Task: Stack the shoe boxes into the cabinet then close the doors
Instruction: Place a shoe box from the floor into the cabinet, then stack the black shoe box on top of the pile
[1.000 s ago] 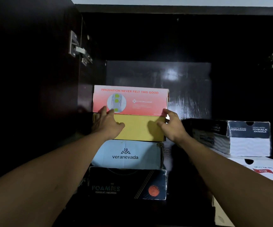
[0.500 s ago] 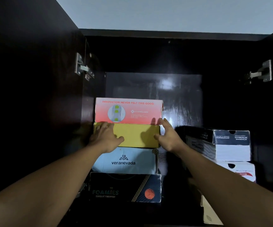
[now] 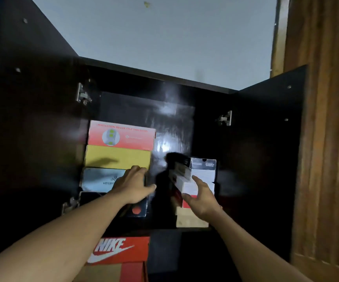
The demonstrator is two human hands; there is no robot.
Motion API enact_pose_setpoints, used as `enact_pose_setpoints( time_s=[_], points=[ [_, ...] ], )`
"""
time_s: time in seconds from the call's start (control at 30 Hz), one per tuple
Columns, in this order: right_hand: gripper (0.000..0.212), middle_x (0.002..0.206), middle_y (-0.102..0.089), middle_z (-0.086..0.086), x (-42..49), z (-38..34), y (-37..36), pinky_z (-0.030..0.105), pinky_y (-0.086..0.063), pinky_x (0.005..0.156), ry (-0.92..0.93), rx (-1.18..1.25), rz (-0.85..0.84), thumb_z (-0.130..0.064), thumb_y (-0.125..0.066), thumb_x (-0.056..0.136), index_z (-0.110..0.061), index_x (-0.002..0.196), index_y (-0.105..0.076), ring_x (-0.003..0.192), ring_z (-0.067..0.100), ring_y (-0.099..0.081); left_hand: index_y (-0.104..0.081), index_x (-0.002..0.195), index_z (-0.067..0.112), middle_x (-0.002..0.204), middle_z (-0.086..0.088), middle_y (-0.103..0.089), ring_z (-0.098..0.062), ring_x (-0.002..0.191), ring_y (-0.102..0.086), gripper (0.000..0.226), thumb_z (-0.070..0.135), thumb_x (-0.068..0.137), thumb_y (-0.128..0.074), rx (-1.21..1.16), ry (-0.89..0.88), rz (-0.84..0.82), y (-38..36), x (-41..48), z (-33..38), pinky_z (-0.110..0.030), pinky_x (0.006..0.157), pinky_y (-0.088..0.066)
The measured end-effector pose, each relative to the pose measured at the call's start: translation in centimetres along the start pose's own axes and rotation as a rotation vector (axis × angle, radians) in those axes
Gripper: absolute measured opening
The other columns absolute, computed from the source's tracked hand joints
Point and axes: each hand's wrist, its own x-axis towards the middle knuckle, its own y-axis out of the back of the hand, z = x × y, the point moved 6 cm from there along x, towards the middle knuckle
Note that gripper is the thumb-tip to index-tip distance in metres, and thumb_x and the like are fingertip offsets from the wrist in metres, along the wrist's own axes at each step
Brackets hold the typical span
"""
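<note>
Both hands are spread, fingers apart and clamped on nothing. The left hand (image 3: 133, 185) lies flat on the end face of the light blue veranevada box (image 3: 98, 179). The right hand (image 3: 201, 198) hangs before the white-and-red box (image 3: 188, 202), though I cannot tell whether it touches.

Inside the cabinet (image 3: 154, 76), the left stack is 4 high: a pink-red box (image 3: 121, 136) on a yellow box (image 3: 116, 156), then the blue one, then a black box (image 3: 139, 210). The right stack is 3 high, with a black-lidded Skechers box (image 3: 204, 171) on top and a tan box (image 3: 191, 219) at the bottom. A red Nike box (image 3: 119, 250) sits outside, below the cabinet's lower edge, so it probably goes in next.

These cardboard boxes should be light and fairly stiff, with loose lids and walls that dent. It is best to take one by its 2 short ends, palms flat and low, so the lid stays on.

The widest open room is above the right stack. The gap between the stacks is narrow. The left door (image 3: 32, 119) and right door (image 3: 266, 139) stand wide open, so their edges are clear of the arms.
</note>
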Motion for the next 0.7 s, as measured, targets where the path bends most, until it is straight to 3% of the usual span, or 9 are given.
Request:
enact_pose_setpoints(
  time_s=[0.1,0.2,0.33,0.7],
  points=[
    [0.082,0.151,-0.042,0.001,-6.6,2.4,4.0,0.03,-0.046,0.106,-0.065,-0.018,0.038,-0.04,-0.069,0.081,-0.027,0.152,-0.03,0.127,0.015,-0.053,-0.033,0.151,0.023,0.154,0.001,-0.034,-0.023,0.141,-0.038,0.079,0.061,0.086,-0.058,-0.133,-0.044,-0.041,-0.8,-4.9,5.7,-0.042,0.107,-0.042],
    [0.078,0.149,-0.043,0.007,-13.5,4.9,8.3,0.026,-0.037,0.111,-0.153,-0.053,0.086,-0.028,-0.071,0.087,-0.018,0.153,-0.031,0.136,0.02,-0.046,-0.039,0.147,0.026,0.149,0.001,-0.042,-0.023,0.134,-0.046,0.074,0.061,0.084,-0.059,-0.236,-0.075,-0.082,-2.3,-9.3,10.6,-0.04,0.103,-0.045],
    [0.075,0.153,-0.04,0.007,-21.5,9.3,13.8,0.04,-0.039,0.114,-0.277,-0.111,0.174,-0.033,-0.068,0.09,-0.022,0.153,-0.029,0.139,0.024,-0.043,-0.048,0.139,0.024,0.142,0.001,-0.05,-0.023,0.127,-0.052,0.069,0.06,0.082,-0.06,-0.351,-0.115,-0.168,-6.1,-14.3,16.4,-0.039,0.103,-0.046],
    [0.071,0.154,-0.038,0.015,-37.3,26.3,22.7,0.046,-0.041,0.11,-0.734,-0.148,0.399,-0.026,-0.066,0.093,-0.014,0.153,-0.029,0.136,0.033,-0.045,-0.042,0.145,0.024,0.143,0.0,-0.051,-0.024,0.125,-0.055,0.074,0.062,0.085,-0.062,-0.464,-0.231,-0.578,-24.6,-25.3,28.4,-0.036,0.098,-0.049]
  ],
)
